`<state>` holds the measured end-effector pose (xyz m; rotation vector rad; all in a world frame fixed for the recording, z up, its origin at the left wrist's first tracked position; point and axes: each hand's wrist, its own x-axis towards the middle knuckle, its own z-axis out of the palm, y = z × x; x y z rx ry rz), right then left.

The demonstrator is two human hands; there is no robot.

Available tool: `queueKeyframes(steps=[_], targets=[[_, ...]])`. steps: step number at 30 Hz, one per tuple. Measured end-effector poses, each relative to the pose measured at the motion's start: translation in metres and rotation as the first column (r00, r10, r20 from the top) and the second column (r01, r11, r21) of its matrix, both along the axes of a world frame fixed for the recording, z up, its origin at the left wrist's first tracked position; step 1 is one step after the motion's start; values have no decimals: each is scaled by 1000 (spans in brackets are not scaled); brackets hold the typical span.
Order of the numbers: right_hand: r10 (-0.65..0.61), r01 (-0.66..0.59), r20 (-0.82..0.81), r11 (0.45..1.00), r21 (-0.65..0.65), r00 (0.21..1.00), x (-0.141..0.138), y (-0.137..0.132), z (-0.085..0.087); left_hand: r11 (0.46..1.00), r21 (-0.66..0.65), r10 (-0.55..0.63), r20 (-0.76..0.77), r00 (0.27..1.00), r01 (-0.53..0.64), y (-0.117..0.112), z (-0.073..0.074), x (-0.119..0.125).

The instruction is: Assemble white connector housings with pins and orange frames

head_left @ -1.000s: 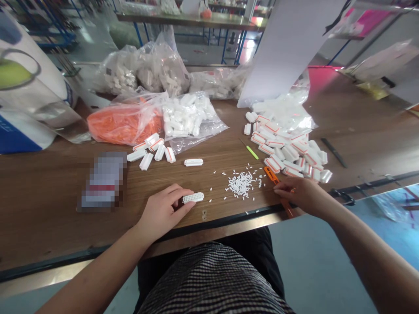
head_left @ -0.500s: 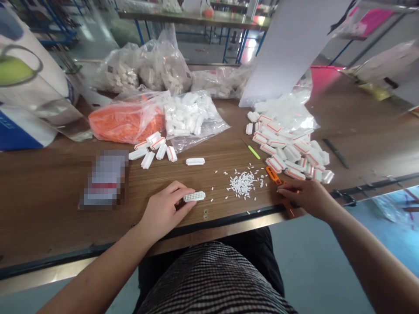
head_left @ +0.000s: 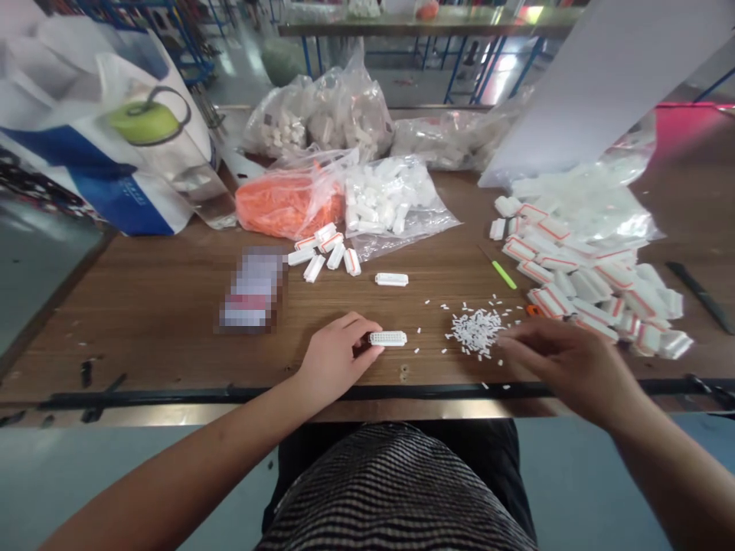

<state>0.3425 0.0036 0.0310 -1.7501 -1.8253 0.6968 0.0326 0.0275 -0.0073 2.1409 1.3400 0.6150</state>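
My left hand [head_left: 336, 353] rests at the table's near edge, its fingertips pinching the end of a white multi-hole connector housing [head_left: 387, 338]. My right hand [head_left: 566, 371] hovers to the right, its fingers loosely apart just beside a small heap of white plastic pins [head_left: 476, 331]. Several stray pins lie around the heap. Only a sliver of an orange tool [head_left: 534, 310] shows past my right fingers; the rest is hidden behind that hand.
A wooden table [head_left: 143, 337] holds a heap of white, orange-striped blocks [head_left: 586, 287], a bag of white blocks [head_left: 390, 195], a bag of orange parts [head_left: 290, 203], a green-handled pick [head_left: 504, 274], a blurred packet [head_left: 253, 289] and a black strip [head_left: 700, 297].
The whole view has swung, so the table items sit further right. My right hand has lifted off the orange tool and moved over beside the pins. My left hand still holds the housing.
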Motion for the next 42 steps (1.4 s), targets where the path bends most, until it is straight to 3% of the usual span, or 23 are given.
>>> queueKeyframes(steps=[4, 9, 18, 23, 27, 31, 37, 40, 42], targets=[[293, -290, -74, 956, 41, 953, -77, 15, -1, 1000, 3, 20, 49, 999, -20, -2, -6, 3], [374, -374, -10, 927, 13, 927, -116, 32, -20, 1000, -2, 29, 67, 997, -29, -2, -9, 3], [410, -417, 138, 909, 24, 902, -120, 35, -24, 998, -33, 59, 65, 996, -57, -1, -10, 5], [468, -523, 311, 844, 122, 827, -121, 32, -23, 994, -75, 79, 29, 996, -77, -1, -7, 6], [482, -559, 344, 811, 173, 806, -119, 29, -24, 991, -106, 86, 5, 996, -85, -1, -5, 6], [460, -556, 354, 794, 246, 814, -115, 25, -24, 989, -120, 92, 4, 996, -91, 0, -4, 6], [391, -601, 515, 722, 343, 763, -125, 16, -26, 989, -118, 92, 11, 996, -90, 1, -4, 6], [409, -581, 464, 745, 328, 786, -123, 17, -25, 987, -126, 100, 19, 995, -97, 1, -3, 6], [410, -507, 337, 815, 282, 847, -112, 24, -22, 988, -122, 98, 35, 995, -94, 2, -2, 5]])
